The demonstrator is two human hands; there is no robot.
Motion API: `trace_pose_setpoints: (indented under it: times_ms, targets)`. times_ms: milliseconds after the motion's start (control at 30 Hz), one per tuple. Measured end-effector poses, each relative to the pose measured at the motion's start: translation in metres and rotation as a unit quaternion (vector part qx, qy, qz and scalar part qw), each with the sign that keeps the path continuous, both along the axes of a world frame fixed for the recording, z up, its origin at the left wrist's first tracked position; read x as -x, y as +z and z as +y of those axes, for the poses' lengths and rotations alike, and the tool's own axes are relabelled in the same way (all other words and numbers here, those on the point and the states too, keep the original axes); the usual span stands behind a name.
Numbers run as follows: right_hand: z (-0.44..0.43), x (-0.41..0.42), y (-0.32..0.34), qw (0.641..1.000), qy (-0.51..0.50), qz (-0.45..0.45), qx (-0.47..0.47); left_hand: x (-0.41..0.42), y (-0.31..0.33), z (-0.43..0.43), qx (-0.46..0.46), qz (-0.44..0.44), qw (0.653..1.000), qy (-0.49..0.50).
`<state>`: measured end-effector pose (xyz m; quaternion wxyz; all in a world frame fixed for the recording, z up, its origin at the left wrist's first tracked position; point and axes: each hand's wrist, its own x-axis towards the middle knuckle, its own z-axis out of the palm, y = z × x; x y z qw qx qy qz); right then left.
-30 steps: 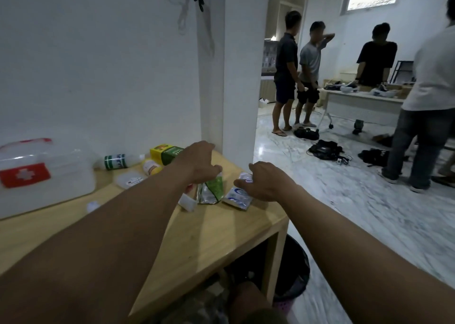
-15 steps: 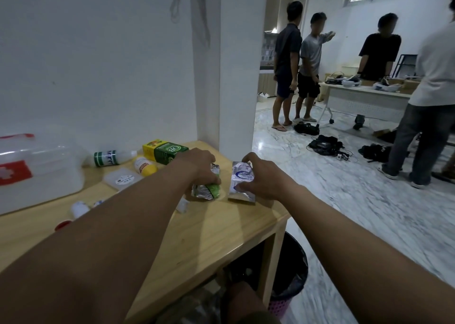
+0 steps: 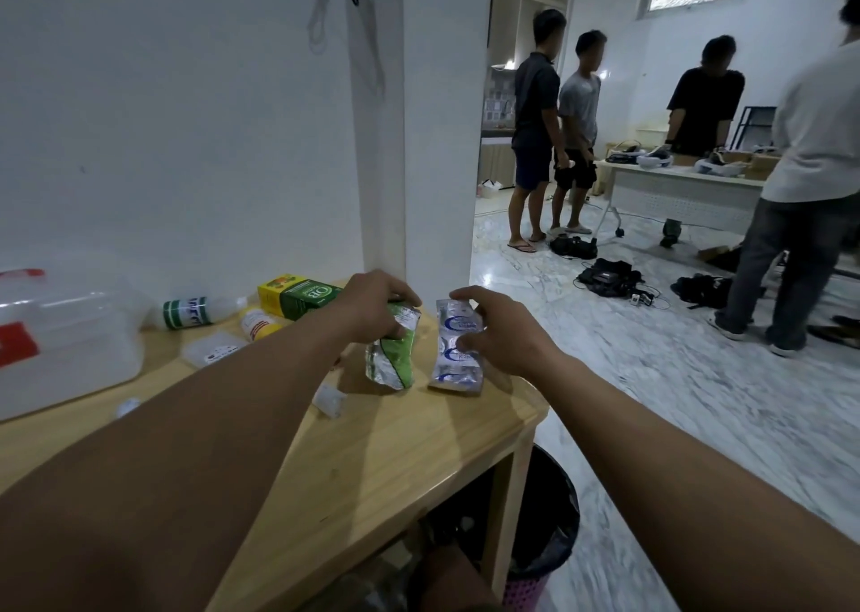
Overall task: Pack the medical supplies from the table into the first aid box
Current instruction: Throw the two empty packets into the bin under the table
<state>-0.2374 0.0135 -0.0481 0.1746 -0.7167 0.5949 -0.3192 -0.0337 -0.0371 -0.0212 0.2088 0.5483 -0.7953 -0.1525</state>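
Left hand (image 3: 372, 307) pinches green strip (image 3: 393, 355); right hand (image 3: 500, 332), at its 3 o'clock, grips blue strip (image 3: 456, 355) above bench (image 3: 395, 448).

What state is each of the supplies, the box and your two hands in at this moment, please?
first aid box: lid shut, on the table.
white bottle: lying on its side.
yellow bottle: lying down.
green carton: lying flat.
green strip: held tilted by the left hand.
blue strip: held tilted by the right hand.
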Motion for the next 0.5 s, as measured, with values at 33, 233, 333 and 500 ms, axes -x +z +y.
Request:
trace_pose_setpoints:
  times_ms: [33,233,333,500]
  targets:
    - [0.000,0.002,0.002,1.000,-0.002,-0.005,0.002,0.002,0.002,-0.001,0.000,0.017,1.000,0.000]
    - [-0.002,0.014,0.019,0.999,-0.026,-0.022,0.032,0.017,0.025,-0.002,0.019,0.104,0.994,-0.027]
    - [-0.005,0.024,0.030,0.997,-0.042,-0.032,0.053,0.028,0.038,-0.005,0.031,0.135,0.990,-0.039]
    - [-0.013,0.050,0.047,0.993,-0.062,-0.046,0.086,0.052,0.053,-0.022,0.064,0.164,0.983,-0.051]
